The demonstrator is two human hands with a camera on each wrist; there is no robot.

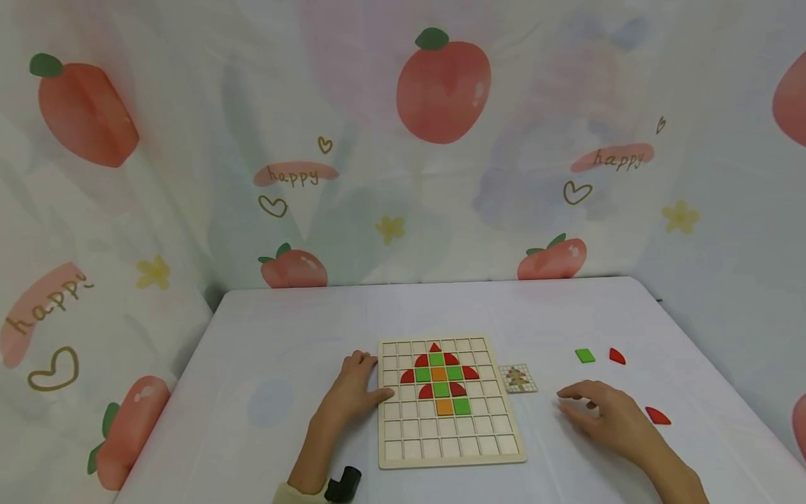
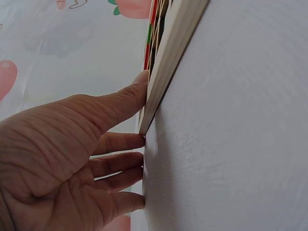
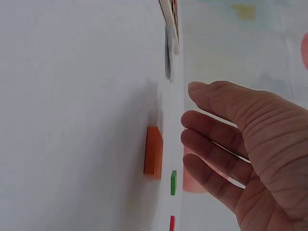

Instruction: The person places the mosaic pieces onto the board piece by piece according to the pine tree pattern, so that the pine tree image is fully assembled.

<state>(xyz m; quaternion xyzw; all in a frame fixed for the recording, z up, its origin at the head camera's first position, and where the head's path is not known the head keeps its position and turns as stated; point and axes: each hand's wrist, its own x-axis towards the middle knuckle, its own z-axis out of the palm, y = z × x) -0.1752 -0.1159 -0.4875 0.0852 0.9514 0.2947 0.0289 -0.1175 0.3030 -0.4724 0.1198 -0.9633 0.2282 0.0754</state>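
A wooden grid board [image 1: 411, 448] lies on the table, its cells partly filled with red, green and orange pieces in a tree-like shape. My left hand [image 1: 348, 392] is at the board's left side. Its thumb [image 2: 126, 98] rests on the rim while the other fingers extend down by the edge to the tabletop. Over the table to the right of the board, my right hand [image 1: 601, 414] hovers with fingers loosely bent and nothing between them. In the right wrist view an orange block [image 3: 153, 153] lies on the table near the fingertips.
A small picture card [image 1: 519, 379] with a tree pattern lies against the board's right side. Farther right are a green tile [image 1: 585, 355], a red quarter-round piece [image 1: 618, 356] and another red piece [image 1: 658, 416] beside the right wrist. Fruit-printed cloth [image 1: 441, 210] hangs behind the table.
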